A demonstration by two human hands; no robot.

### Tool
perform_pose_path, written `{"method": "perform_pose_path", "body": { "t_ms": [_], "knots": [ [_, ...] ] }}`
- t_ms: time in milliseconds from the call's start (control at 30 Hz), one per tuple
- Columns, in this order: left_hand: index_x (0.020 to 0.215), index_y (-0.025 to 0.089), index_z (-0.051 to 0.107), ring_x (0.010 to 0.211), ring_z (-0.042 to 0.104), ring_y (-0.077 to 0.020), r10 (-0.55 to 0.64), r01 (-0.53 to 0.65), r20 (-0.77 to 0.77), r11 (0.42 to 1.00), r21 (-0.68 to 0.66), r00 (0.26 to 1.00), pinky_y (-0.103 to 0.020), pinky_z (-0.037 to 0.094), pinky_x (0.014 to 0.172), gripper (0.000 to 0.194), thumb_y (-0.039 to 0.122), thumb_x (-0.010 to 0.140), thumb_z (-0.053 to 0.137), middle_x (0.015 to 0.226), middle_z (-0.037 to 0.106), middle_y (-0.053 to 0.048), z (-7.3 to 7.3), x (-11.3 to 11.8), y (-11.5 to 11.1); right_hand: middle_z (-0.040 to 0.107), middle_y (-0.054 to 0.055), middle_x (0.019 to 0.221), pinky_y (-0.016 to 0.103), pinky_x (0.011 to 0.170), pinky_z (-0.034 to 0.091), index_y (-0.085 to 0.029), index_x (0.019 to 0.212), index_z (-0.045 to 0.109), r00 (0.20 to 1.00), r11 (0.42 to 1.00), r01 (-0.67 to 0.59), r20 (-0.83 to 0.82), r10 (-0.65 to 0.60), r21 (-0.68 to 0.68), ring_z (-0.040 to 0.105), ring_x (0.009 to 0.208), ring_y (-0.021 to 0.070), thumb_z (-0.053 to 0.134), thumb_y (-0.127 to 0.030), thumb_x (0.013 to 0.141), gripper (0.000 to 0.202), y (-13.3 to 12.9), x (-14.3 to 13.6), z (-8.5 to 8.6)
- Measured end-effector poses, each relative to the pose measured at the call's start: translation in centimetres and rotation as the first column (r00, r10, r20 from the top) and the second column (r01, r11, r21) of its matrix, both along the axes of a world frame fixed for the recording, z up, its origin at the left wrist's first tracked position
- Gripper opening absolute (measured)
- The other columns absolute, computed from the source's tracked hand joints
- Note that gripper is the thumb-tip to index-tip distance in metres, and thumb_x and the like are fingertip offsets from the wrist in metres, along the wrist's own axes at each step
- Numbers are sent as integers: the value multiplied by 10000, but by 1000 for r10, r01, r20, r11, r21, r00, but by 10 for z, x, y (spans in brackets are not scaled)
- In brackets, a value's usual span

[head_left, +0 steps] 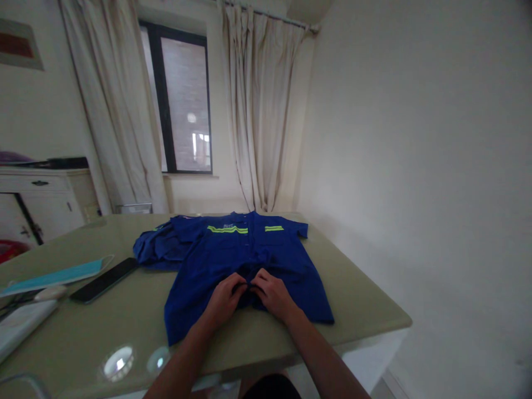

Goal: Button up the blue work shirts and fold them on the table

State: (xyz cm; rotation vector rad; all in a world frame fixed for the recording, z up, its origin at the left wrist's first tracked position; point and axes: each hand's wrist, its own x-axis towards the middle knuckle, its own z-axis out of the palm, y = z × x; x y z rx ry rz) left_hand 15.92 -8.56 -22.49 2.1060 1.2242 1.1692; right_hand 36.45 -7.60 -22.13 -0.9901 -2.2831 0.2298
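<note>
A blue short-sleeved work shirt point(224, 249) with yellow-green reflective stripes lies spread on the table, its collar at the far side. Close together at the middle of its near edge, both hands pinch the front of the shirt. My left hand point(226, 296) has thumb and fingers closed on the cloth. My right hand point(272, 291) grips the fabric right beside it, fingertips almost meeting the other hand's. The cloth is bunched up between them, and exactly what part is pinched is hidden by the fingers.
Left of the shirt lies a crumpled blue garment point(155, 249). A black phone point(106, 280), a light-blue face mask point(62, 276) and a white object point(25, 327) lie on the table's left side. The table point(366, 299) ends near the right wall.
</note>
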Motion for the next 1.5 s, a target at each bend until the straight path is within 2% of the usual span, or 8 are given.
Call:
{"method": "perform_pose_path", "body": {
  "t_ms": [200,667,833,933,1067,1200,1333,1500],
  "knots": [
    [845,204,681,777,650,-206,10,-6,33,994,-106,999,-291,471,722,215,354,921,546,805,719,-24,-1,0,2,618,51,1040,242,801,473,-215,1033,690,998,995,-5,64,-1,96,618,899,164,580,-209,999,115,1,-5,-2],
    [885,230,639,849,668,-203,-34,30,-67,998,-57,997,-294,492,785,90,320,884,648,888,726,-14,4,1,-8,676,27,858,276,728,483,-196,1021,673,913,962,-28,-400,-86,-272,627,785,175,564,-399,996,232,1,4,8],
    [1048,258,677,994,691,-192,-65,59,-282,998,-30,957,-306,513,905,271,133,917,475,1063,752,-26,7,-12,-31,647,90,1312,422,1080,415,-262,1324,631,991,964,64,-99,-93,-260,577,1221,296,839,-557,730,695,-37,54,15],
    [1354,333,608,1317,571,-299,-7,-15,-486,999,-42,874,-525,378,1151,424,324,933,562,1401,649,-55,5,-36,-54,546,82,1485,479,1174,308,-316,1384,616,978,942,198,121,-171,-271,488,1360,316,713,-604,850,614,-64,106,11],
    [1516,473,387,1527,211,-434,9,-178,-691,969,-174,723,-766,159,1150,653,650,902,520,1657,312,-11,6,-65,-91,658,94,1341,412,1097,391,-260,1227,719,950,925,301,162,-268,-232,589,1244,268,473,-593,1006,469,-80,148,14],
    [1402,432,577,1475,357,-411,-15,-178,-703,963,-201,711,-712,235,1145,544,676,941,419,1569,485,-59,24,-54,-98,729,74,898,330,831,471,-220,853,716,888,883,450,169,-427,-131,679,882,226,408,-635,1010,540,-76,111,33],
    [1173,242,714,1172,631,-296,16,-108,-671,989,-96,741,-479,458,1016,377,304,1011,379,1248,688,-121,42,2,-59,739,98,925,318,706,458,-214,969,679,805,796,589,188,-562,-142,701,837,257,568,-677,904,480,-50,27,47],
    [1036,226,686,1055,649,-262,106,-234,-592,962,-143,799,-371,484,866,213,183,904,524,1131,676,-89,33,51,-6,752,142,962,345,734,471,-190,937,699,774,730,633,228,-590,-257,716,923,302,634,-259,849,130,-5,-23,27]
  ]
}}
